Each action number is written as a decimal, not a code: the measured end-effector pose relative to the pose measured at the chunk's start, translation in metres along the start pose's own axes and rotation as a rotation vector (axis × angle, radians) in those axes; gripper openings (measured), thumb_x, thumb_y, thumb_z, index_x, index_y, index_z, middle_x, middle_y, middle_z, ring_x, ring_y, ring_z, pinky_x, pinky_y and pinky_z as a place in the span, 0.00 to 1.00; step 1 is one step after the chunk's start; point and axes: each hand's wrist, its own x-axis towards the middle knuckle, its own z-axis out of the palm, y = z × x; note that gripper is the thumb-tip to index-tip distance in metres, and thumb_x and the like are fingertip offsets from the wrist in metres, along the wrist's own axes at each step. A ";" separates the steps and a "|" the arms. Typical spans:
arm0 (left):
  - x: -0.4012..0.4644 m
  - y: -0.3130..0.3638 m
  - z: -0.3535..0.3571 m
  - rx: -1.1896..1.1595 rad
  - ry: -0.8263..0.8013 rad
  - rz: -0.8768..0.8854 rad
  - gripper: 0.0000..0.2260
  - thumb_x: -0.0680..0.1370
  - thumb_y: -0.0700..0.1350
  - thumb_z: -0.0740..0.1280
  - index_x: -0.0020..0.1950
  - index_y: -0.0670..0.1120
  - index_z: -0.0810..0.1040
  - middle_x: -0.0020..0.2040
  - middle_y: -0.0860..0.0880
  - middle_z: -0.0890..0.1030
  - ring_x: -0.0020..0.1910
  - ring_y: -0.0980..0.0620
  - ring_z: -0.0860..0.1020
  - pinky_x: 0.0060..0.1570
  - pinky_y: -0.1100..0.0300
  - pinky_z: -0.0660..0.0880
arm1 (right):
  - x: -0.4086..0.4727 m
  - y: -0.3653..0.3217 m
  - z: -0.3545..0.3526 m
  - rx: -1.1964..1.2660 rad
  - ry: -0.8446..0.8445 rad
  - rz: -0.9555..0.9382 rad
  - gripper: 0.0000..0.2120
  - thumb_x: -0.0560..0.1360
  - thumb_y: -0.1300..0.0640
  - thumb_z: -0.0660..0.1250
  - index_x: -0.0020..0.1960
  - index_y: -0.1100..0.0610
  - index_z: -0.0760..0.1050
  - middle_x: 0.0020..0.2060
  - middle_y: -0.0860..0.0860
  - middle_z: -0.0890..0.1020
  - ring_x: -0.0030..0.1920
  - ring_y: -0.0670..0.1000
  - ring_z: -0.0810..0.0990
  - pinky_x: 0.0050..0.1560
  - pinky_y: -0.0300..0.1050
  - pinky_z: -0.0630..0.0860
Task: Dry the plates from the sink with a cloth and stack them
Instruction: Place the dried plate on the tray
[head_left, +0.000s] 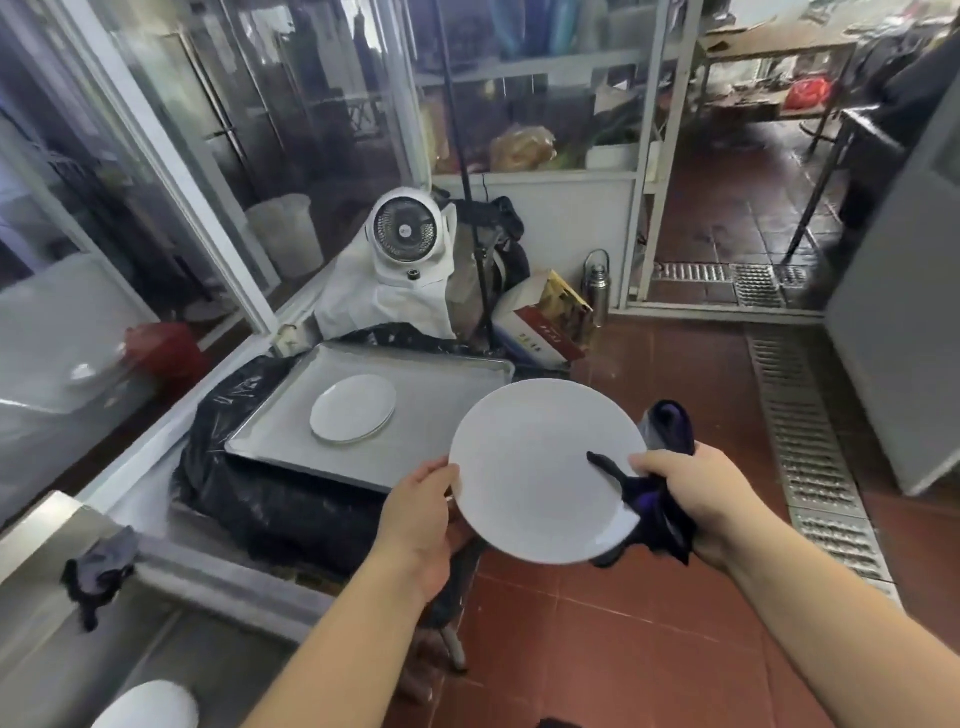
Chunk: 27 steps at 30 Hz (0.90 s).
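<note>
Presently, left hand (421, 514) grips one plate (540, 467); right hand (691, 493) grasps one cloth (654, 504) — a second plate (353, 408) at ten o'clock on one tray (447, 374).

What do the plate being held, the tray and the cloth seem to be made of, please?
Held plate: probably glazed white ceramic, smooth with a soft sheen; melamine is possible. Tray: dull grey metal, likely aluminium or steel, with a thin raised rim. Cloth: soft dark purple-black fabric, bunched limply in the right hand.
</note>
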 end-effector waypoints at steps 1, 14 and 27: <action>0.003 0.000 0.014 0.010 -0.016 -0.003 0.09 0.83 0.41 0.66 0.57 0.47 0.85 0.51 0.46 0.88 0.48 0.45 0.85 0.36 0.56 0.81 | 0.006 -0.004 -0.011 0.009 0.012 0.001 0.11 0.75 0.67 0.70 0.56 0.67 0.79 0.38 0.64 0.83 0.34 0.64 0.82 0.37 0.64 0.80; 0.093 -0.004 0.132 0.108 -0.138 -0.082 0.09 0.82 0.41 0.67 0.51 0.51 0.86 0.47 0.48 0.89 0.46 0.46 0.88 0.38 0.54 0.83 | 0.092 -0.019 -0.080 0.017 0.229 0.026 0.03 0.75 0.65 0.70 0.49 0.63 0.80 0.31 0.57 0.84 0.29 0.60 0.84 0.31 0.51 0.80; 0.251 0.061 0.214 0.202 -0.345 -0.096 0.08 0.83 0.41 0.67 0.59 0.48 0.82 0.51 0.46 0.89 0.39 0.49 0.85 0.40 0.51 0.80 | 0.219 -0.074 -0.063 -0.060 0.371 0.022 0.06 0.76 0.66 0.69 0.51 0.68 0.79 0.38 0.62 0.84 0.35 0.60 0.84 0.35 0.52 0.82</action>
